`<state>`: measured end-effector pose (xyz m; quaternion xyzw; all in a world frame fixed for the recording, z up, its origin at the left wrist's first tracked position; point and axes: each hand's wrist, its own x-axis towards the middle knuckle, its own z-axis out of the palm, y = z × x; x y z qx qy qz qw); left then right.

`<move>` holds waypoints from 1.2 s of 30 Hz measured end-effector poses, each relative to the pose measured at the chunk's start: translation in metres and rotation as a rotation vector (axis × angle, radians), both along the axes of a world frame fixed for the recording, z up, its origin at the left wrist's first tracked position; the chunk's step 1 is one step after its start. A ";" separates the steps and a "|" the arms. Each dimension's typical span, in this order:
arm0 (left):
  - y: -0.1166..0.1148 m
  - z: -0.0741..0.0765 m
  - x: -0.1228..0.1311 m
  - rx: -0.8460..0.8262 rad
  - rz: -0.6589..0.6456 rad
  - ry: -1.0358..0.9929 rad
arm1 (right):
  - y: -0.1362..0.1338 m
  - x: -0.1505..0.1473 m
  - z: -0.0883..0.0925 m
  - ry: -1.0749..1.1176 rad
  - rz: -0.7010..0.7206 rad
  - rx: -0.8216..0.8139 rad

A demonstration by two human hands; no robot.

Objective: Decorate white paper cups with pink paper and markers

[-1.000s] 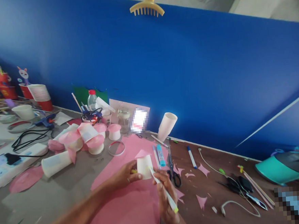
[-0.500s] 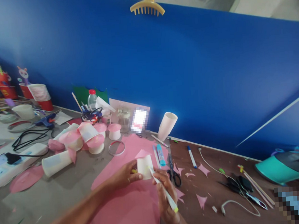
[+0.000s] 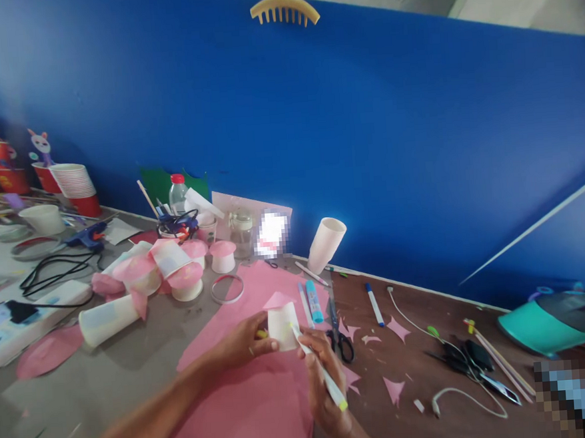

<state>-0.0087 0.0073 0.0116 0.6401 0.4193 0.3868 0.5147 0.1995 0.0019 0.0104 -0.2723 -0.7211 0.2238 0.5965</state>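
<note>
My left hand (image 3: 254,342) is closed on the side of a white paper cup (image 3: 283,330), holding it above the pink paper sheet (image 3: 249,395). A piece of pink paper (image 3: 279,300) shows at the cup's top. A small yellow thing (image 3: 261,334), perhaps a pen cap, sits by my left fingers. My right hand (image 3: 326,377) grips a white marker (image 3: 328,380) with a yellow-green end. Its tip touches the cup's wall, where a faint yellow mark shows. Beside the cup lie a blue glue stick (image 3: 314,302) and black-handled scissors (image 3: 342,345).
Several cups with pink paper tops (image 3: 186,280) stand at the left, near a power strip (image 3: 38,313) and a glue gun (image 3: 88,236). Pink scraps (image 3: 398,330), a blue-capped marker (image 3: 374,304) and a white cable (image 3: 468,393) lie right. Stacked cups (image 3: 327,243) lean against the blue wall (image 3: 366,120).
The view has shifted slightly. Both hands keep their hold, and the marker tip has stayed at the cup with barely any visible movement.
</note>
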 end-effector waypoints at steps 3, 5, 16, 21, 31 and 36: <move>0.000 0.001 0.000 -0.031 -0.019 -0.064 | -0.001 0.001 0.001 0.005 0.003 0.010; 0.000 0.001 0.000 -0.043 -0.023 -0.069 | -0.001 0.001 0.002 -0.015 0.007 0.018; 0.003 -0.011 -0.001 -0.024 -0.019 -0.071 | -0.003 0.002 0.004 -0.032 0.061 0.039; 0.002 -0.010 -0.001 -0.013 -0.014 -0.064 | -0.002 0.002 0.000 -0.054 0.017 0.057; 0.000 -0.002 -0.001 -0.034 -0.019 -0.060 | -0.003 0.000 0.003 0.003 0.031 -0.002; 0.000 0.007 -0.001 -0.032 -0.037 -0.055 | -0.003 0.001 0.006 0.056 0.039 -0.037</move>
